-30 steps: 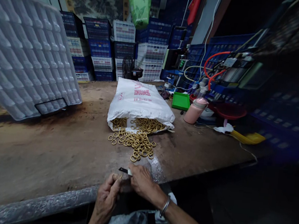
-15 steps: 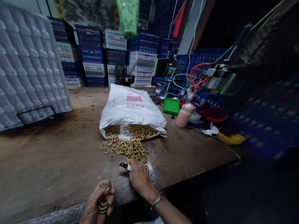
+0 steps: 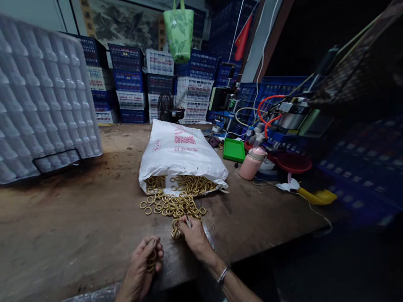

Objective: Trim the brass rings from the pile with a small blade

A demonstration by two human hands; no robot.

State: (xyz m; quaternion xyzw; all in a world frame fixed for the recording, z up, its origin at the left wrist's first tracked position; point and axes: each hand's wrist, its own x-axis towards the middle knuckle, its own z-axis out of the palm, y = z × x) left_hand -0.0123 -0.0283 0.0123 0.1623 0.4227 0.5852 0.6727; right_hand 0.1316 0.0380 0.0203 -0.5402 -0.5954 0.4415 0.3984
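- Step in hand, my read: picking gold rings out of the loose pile (image 3: 167,207) a few at a time, with the right hand (image 3: 196,238) doing the picking and the left hand (image 3: 140,264) collecting.
- Left hand's just above the table (image 3: 107,241) by its near edge, fingers curled in, with a small bunch of rings (image 3: 151,261) tucked between fingers and palm. Can't get an exact count, the fingers cover some of them.
- Right hand is further in from that same edge, thumb and fingers nearly together at the near end of the pile. It's also got a slim tool (image 3: 188,221) in its grip, pointing away toward the heap. A couple of rings (image 3: 176,229) sit right at the fingertips; can't tell if they're actually pinched or just touched.
- The pile spills from the mouth of a white bag (image 3: 186,156) lying flat on the table, mouth facing the near edge, with plenty more rings inside.
- What the next move calls for, I'd say: a clean fingertip pinch on those end rings without losing the tool, then a short trip over to the left hand.
- Left fingers would need to loosen a bit for new rings without dropping the bunch.
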